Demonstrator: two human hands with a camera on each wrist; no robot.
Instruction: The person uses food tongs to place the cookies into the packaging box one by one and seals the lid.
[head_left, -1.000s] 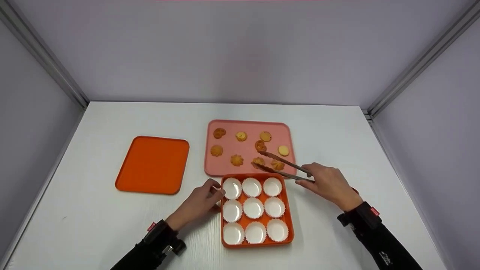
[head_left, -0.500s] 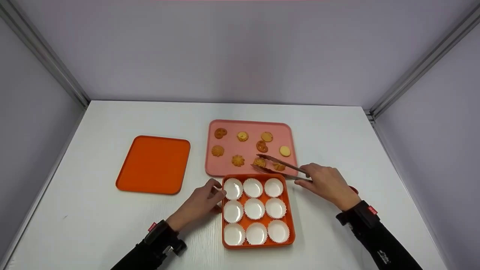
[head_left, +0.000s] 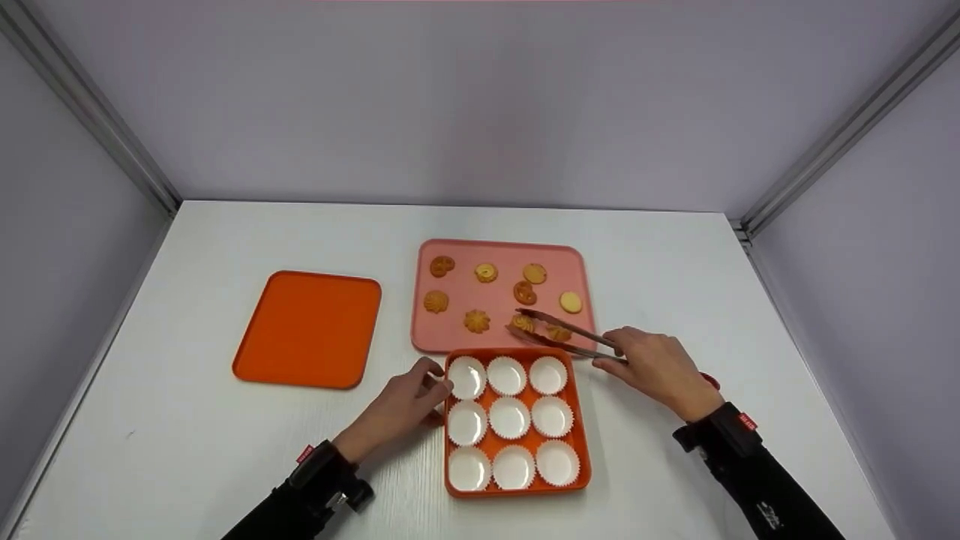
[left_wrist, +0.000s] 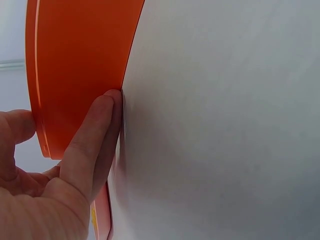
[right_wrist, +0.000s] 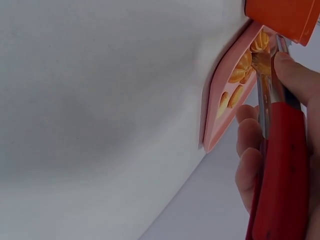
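Note:
My left hand [head_left: 405, 401] holds the left side of an orange box [head_left: 583, 450], thumb at the rim and fingers along the outer wall [left_wrist: 85, 55]. White paper cups [head_left: 510, 417] fill the box in rows. My right hand [head_left: 660, 367] grips metal tongs [head_left: 577, 330], whose red handle [right_wrist: 282, 175] shows in the right wrist view. Parted tong tips lie on either side of a swirled cookie [head_left: 523, 323] on the pink tray [head_left: 499, 251]. Another cookie [head_left: 558, 333] sits beneath the tong arms, partly hidden by them.
Several more cookies are spread over the pink tray, including a pretzel-shaped one [head_left: 525, 292] and a pale round one [head_left: 571, 302]. To the left lies a flat orange lid [head_left: 307, 330] on the white table [head_left: 187, 442]. Grey walls [head_left: 480, 105] enclose the table's back and sides.
The tong tips have shifted from near the pretzel-shaped cookie down to both sides of the swirled cookie and drawn closer together. My left hand stays at the box.

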